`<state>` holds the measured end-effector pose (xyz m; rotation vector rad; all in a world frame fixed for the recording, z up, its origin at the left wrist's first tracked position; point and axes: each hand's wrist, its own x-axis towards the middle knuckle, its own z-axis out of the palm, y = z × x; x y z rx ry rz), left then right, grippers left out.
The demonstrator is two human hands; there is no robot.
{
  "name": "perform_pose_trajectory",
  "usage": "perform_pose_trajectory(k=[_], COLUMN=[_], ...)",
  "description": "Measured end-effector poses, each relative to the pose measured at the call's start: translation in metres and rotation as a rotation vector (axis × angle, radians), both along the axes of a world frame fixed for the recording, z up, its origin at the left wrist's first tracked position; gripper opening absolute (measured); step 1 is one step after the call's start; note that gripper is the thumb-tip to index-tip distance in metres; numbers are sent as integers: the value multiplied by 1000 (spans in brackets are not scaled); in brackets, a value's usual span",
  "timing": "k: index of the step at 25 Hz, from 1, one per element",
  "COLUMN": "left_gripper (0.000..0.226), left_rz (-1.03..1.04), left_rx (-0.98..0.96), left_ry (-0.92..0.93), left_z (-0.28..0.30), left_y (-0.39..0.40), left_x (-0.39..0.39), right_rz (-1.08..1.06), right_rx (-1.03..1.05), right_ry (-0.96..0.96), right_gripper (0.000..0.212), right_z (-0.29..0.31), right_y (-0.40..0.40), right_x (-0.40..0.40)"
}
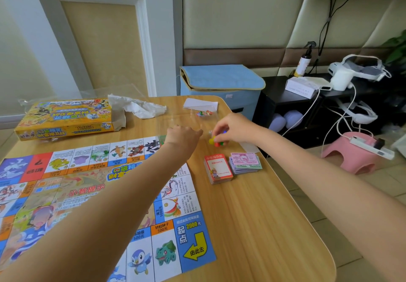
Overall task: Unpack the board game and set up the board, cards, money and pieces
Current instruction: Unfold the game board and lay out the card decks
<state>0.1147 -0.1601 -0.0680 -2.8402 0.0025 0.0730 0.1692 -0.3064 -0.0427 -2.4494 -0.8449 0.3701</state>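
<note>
Wooden table (pixel 252 215) stands by a padded wall, with a blue storage box (pixel 222 86) behind and crumpled paper (pixel 140 106) beside the yellow game box (pixel 63 117). Colourful board (pixel 92 194) lies flat at left; cards (pixel 218 168) and money (pixel 246 163) sit stacked just right of it. Left hand (pixel 182 137) grips a clear bag (pixel 186 117); right hand (pixel 235 128) pinches small coloured pieces (pixel 216 142). Bare tabletop lies open near the right edge.

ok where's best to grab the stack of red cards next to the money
Pinch the card stack by its two long edges, coming from above. It lies flat on the table with bare wood on its left; the money pile sits close on its right, so keep fingers tight.
</note>
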Motion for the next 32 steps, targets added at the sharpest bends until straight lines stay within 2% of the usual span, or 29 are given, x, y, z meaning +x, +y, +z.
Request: perform_pose_trajectory(k=[3, 5, 7, 9, 10, 13, 15, 18, 22, 25, 30, 32], left_gripper=[56, 55, 54, 53, 53, 54, 54, 55, 55, 55, 57, 55], left_rz=[-28, -42, -45, -46, -47, -57, -51, -50, -52, -56, -69, -71], left_rx=[1, 11, 24, 21, 17, 15, 10, 8, 29, 35, 66, 67], left_ry=[-7, -10, -19, -34, -37, -29, -27, -23, -24, -23, 4, 4], left_z=[4, 4, 2, 0, 0, 0, -1, -1, 1, 1, 6, 9], left_y=[1, 1, 1, 2, 1, 1, 2, 1, 2, 1, 2, 3], left_x=[-2, -3, -3, -3, -3, -3, -2, -2, -3, -3, -3, -3], right_rz=[107, 126, 52, -78, -124, -176, -229, -281, -272, -282, -232, -119], right_rx=[-119, -71, 52, 119, 93, -151, -229, -225, -180, -78, 74, -5], right_ry=[-93, -77, -79, -167, -209, -254, -203, -21, 70, 78, -60, -2], right_gripper=[14, 16, 13, 11, 12, 16, 19, 22, 17, 10, 3, 3], right_z=[-13, -10, -1, 5, 5, -2, -4, -1, -2, -4, 1, 4], right_y=[5, 9, 10, 11, 14, 32, 42, 44, 39, 34, 23, 14], right_x=[-7, -10, -9, 0, 5, 15, 21, 28, 27, 24, 7, -4])
